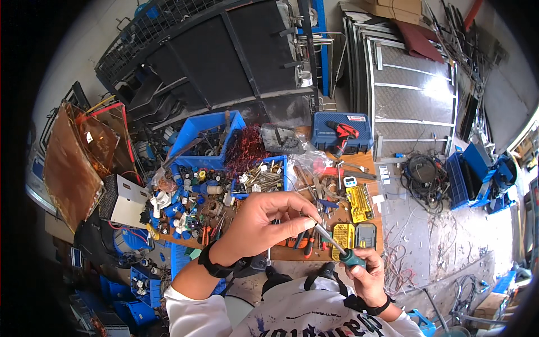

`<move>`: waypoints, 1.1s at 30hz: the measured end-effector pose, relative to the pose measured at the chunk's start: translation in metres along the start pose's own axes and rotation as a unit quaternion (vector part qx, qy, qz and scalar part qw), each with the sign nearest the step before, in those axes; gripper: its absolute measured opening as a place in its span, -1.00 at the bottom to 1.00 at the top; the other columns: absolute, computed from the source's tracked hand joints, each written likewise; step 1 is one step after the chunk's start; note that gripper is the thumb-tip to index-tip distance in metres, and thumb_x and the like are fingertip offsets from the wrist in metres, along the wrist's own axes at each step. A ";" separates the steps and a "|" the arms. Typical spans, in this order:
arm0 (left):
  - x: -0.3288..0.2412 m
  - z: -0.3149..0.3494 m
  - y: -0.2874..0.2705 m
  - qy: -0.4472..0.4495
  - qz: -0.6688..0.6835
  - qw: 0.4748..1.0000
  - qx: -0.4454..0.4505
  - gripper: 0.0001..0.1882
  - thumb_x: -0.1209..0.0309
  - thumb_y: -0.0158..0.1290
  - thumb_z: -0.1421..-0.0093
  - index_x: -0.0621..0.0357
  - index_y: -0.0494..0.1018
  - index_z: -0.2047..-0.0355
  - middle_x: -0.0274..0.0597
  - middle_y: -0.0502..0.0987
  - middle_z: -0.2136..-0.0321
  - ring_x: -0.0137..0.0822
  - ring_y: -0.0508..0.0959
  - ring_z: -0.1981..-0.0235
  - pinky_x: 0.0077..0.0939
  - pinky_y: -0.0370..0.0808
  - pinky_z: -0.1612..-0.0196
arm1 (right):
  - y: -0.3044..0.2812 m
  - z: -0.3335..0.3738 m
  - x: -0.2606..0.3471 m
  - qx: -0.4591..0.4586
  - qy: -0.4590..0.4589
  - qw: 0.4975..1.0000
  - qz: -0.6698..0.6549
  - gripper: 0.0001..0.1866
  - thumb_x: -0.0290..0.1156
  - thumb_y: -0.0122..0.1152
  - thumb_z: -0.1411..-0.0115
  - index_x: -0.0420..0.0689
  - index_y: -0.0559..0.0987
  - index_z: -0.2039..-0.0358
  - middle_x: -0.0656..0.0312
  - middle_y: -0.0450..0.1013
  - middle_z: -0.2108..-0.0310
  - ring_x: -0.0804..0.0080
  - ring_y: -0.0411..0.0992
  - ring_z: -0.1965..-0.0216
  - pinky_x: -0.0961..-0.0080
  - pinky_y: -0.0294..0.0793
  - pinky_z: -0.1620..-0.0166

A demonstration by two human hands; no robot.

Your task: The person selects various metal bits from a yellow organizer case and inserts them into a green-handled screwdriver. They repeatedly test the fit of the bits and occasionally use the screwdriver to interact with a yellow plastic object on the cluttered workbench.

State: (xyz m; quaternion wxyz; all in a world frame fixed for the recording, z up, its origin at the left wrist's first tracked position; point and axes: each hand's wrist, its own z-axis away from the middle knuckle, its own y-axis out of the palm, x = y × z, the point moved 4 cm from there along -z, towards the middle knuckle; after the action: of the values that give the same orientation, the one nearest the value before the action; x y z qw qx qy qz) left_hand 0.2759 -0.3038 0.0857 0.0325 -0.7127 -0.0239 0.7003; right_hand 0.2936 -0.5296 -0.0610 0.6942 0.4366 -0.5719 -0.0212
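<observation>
Above the table's front edge, my right hand (pixel 369 278) is wrapped round the dark green handle of a screwdriver (pixel 332 240). Its metal shaft slants up and left to my left hand (pixel 275 222), whose thumb and forefinger pinch the tip end. Whether a small bit sits between those fingertips is too small to tell. Just beyond the shaft lie a yellow bit case (pixel 343 235) and a grey case (pixel 366 236). Another yellow tool set (pixel 359 204) stands a little farther back. An orange-and-black screwdriver (pixel 309 247) lies near my left fingers.
Blue bins (pixel 236 121) of metal parts and a tangle of reddish wire (pixel 247 147) fill the back of the wooden table (pixel 375 247). A red-and-black drill (pixel 342 137) rests against a blue toolbox (pixel 359 126). Pliers and loose fittings crowd the middle. Coiled cables (pixel 424 174) lie on the floor at right.
</observation>
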 end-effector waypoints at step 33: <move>0.006 -0.012 0.002 0.054 0.012 0.996 -0.066 -0.91 0.61 0.03 -0.16 0.35 0.49 0.32 -0.13 0.52 0.33 -0.56 0.45 0.48 -0.73 0.41 0.47 | -0.008 -0.008 -0.005 -0.014 0.020 1.000 0.002 -0.62 -0.46 0.29 -0.07 -0.20 0.42 0.10 0.10 0.48 0.22 0.43 0.48 0.24 0.60 0.43 0.23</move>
State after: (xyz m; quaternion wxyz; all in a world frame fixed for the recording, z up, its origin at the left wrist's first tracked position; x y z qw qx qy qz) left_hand 0.2882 -0.3050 0.0798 -0.0221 -0.7501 -0.0600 0.6583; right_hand 0.3024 -0.5269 -0.0698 0.7115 0.4260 -0.5586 -0.0195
